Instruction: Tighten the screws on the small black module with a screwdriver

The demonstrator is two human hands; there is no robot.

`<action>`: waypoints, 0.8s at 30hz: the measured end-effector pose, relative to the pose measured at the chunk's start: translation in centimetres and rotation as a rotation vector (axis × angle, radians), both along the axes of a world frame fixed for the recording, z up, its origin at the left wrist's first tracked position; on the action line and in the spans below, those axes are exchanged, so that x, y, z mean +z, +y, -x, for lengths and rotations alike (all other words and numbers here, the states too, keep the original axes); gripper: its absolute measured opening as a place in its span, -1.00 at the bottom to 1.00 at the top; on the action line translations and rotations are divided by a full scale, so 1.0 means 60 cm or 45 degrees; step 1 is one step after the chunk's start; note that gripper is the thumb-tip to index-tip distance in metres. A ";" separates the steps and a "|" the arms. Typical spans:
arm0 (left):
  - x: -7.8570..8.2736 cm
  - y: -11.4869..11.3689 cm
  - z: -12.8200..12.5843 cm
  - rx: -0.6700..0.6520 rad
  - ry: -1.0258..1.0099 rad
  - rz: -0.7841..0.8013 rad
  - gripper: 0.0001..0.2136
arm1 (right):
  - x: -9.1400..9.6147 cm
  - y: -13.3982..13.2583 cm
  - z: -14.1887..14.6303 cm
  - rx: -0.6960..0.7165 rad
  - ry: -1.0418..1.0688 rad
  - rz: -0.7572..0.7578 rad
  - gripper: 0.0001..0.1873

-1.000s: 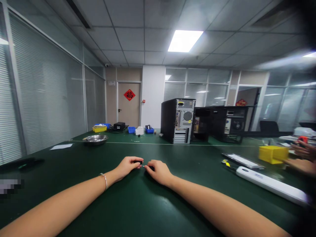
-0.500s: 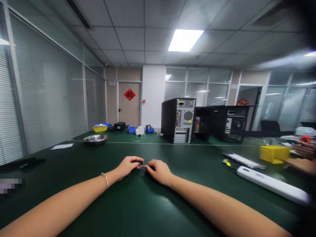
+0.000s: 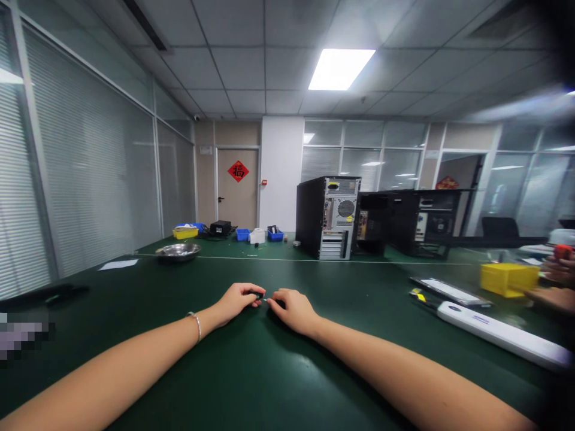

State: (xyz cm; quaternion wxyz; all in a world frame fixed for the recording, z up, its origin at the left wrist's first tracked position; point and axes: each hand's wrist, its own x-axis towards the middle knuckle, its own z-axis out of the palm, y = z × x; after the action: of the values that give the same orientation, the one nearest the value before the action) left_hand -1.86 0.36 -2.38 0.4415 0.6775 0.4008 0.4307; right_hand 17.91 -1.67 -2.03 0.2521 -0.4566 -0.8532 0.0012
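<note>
Both my forearms reach out over a dark green table (image 3: 233,377). My left hand (image 3: 236,301), with a thin bracelet at the wrist, pinches a small black part (image 3: 259,295) between its fingertips. My right hand (image 3: 291,309) is curled just right of it, its fingers closed on another small dark piece (image 3: 278,304). A tiny pale bit shows between the two hands, which nearly touch. I cannot make out what the small parts are.
A black computer tower (image 3: 327,218) and a second open case (image 3: 413,224) stand at the back. A metal bowl (image 3: 178,252), blue and yellow bins (image 3: 185,232) lie far left. A white strip (image 3: 503,337), a screwdriver (image 3: 422,297), a yellow box (image 3: 508,279) and another person's hands (image 3: 557,281) are right.
My hands stay together on the small parts. The view has shifted slightly, with everything sliding a little to the right in the picture.
</note>
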 end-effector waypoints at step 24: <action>-0.013 0.009 0.002 -0.077 -0.187 -0.034 -0.70 | -0.003 0.006 0.000 0.013 0.045 -0.014 -0.68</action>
State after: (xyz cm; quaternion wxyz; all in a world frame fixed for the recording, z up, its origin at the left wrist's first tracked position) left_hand -1.96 0.90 -3.14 0.4733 0.6617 0.3411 0.4709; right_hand 17.90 -1.33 -2.22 0.2694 -0.4509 -0.8510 0.0059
